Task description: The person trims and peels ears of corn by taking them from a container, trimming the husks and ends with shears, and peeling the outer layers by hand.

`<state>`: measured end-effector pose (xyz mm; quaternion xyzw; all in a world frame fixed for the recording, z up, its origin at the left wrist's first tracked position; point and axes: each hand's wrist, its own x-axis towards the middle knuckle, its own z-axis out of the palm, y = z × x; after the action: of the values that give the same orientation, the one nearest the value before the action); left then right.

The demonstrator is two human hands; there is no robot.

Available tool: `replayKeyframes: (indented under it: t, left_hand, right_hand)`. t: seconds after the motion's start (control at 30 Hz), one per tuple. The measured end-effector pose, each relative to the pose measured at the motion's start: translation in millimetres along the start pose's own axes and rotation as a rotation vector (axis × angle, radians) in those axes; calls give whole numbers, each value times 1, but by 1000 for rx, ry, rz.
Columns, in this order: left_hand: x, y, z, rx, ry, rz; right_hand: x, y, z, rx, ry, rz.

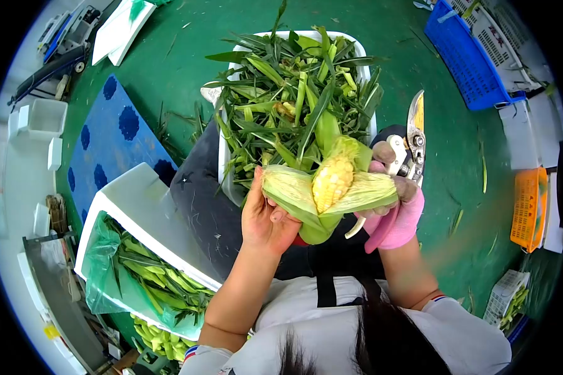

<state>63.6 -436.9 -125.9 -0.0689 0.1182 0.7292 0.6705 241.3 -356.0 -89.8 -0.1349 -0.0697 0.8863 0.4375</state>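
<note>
Fingers (254, 189) of the left hand (264, 226) hold one husk flap (286, 187) and the gloved right hand (399, 215) grips the opposite flap (370, 189) plus pruning shears (414, 139), apparently so the corn ear (333, 180) lies exposed at frame centre.

The corn (332, 182) is yellow, the glove (405, 220) pink, the blue panel (120, 155) spotted.

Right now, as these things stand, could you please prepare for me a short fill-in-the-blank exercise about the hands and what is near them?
1. The left hand grips the husk, and the corn inside is pale ____.
2. The pruning shears are in the ____ hand.
3. The right hand wears a mostly ____ glove.
4. The floor around the white bin is ____.

Missing words: yellow; right; pink; green.
</note>
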Motion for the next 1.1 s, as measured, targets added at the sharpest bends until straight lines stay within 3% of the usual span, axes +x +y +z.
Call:
replayKeyframes:
  t: [0.13,0.23,0.27,0.3,0.37,0.43,0.5,0.57,0.63,0.7,0.73,0.77,0.8,0.83,0.9,0.97,1.0,1.03,1.1]
  left_hand:
    - [-6,7,-15,-140,55,-52]
    - [-14,13,-12,152,-17,-136]
    - [-10,27,-43,167,-172,-312]
    - [-13,33,-51,35,-81,-510]
    - [-18,39,-63,-8,74,-725]
    - [-33,45,-26,476,543,-649]
    - [-49,44,-27,754,299,-599]
    - [-71,65,-20,812,345,-545]
    - [-120,107,-36,675,401,-315]
    - [-165,137,-43,467,285,122]
    - [-185,156,-42,374,243,227]
    - [-201,172,-39,278,194,332]
    - [-215,180,-32,322,271,432]
    - [-229,186,-26,363,350,533]
    - [-279,199,-32,363,625,705]
    - [-329,209,-42,431,955,887]
    - [-428,251,-85,252,476,431]
    - [-439,243,-77,386,755,563]
    - [-450,228,-78,427,1028,698]
  right_hand:
    - [4,-1,8,-93,38,21]
    - [12,-2,-4,-56,-101,60]
    - [4,-1,-17,-137,50,84]
    - [10,-8,-22,-340,-56,213]
    - [18,6,-33,-959,-630,249]
    - [22,27,8,-1342,-1069,197]
    - [-1,67,-5,-1599,-1186,312]
    - [4,62,-18,-1531,-1110,395]
    - [21,54,-44,-1466,-975,397]
    - [53,53,-79,-1938,-937,386]
    - [71,50,-92,-2269,-1022,403]
    - [87,49,-126,-2430,-1175,80]
    - [113,45,-133,-2546,-1285,134]
    - [140,41,-128,-2601,-1222,187]
    - [202,35,-138,-2706,-1144,30]
    - [263,25,-138,-2562,-932,2]
    - [290,23,-137,-2576,-887,-65]
    - [318,22,-148,-2494,-841,-55]
    - [362,19,-150,-2494,-714,90]
